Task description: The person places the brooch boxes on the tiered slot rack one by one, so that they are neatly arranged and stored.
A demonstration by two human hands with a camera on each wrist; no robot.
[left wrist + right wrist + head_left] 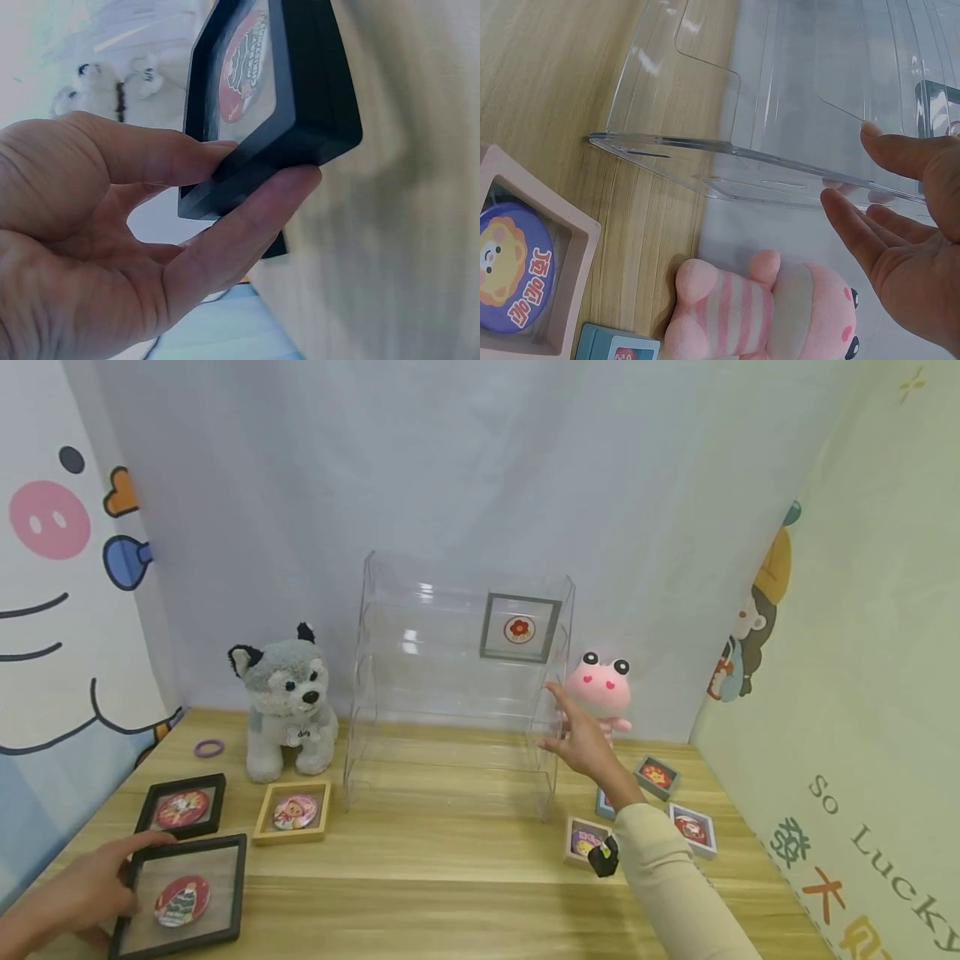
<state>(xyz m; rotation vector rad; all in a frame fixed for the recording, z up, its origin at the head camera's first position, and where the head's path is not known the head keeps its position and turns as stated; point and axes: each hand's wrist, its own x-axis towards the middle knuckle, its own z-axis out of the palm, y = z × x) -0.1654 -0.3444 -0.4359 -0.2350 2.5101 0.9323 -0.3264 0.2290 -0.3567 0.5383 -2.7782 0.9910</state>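
Note:
My left hand [90, 885] pinches a black display frame [238, 885] by its edge, thumb on the front and fingers behind. Inside the frame is a round red badge with a Christmas tree. In the left wrist view the frame [319, 82] tilts over the wood; whether it touches is unclear. A clear acrylic tiered rack [450, 718] stands mid-table, with a grey frame [485, 627] holding a red-flower badge high on its right. My right hand [587, 743] is at the rack's right side panel [735, 146], thumb and fingers extended on either side of it, gripping nothing.
Left are a second black frame [217, 806], a yellow frame [326, 810], a husky plush [288, 693] and a purple ring [209, 748]. Right are a pink plush [600, 685], a pink frame [577, 270], a teal frame [592, 341], a grey frame [660, 789] and a white frame [708, 839].

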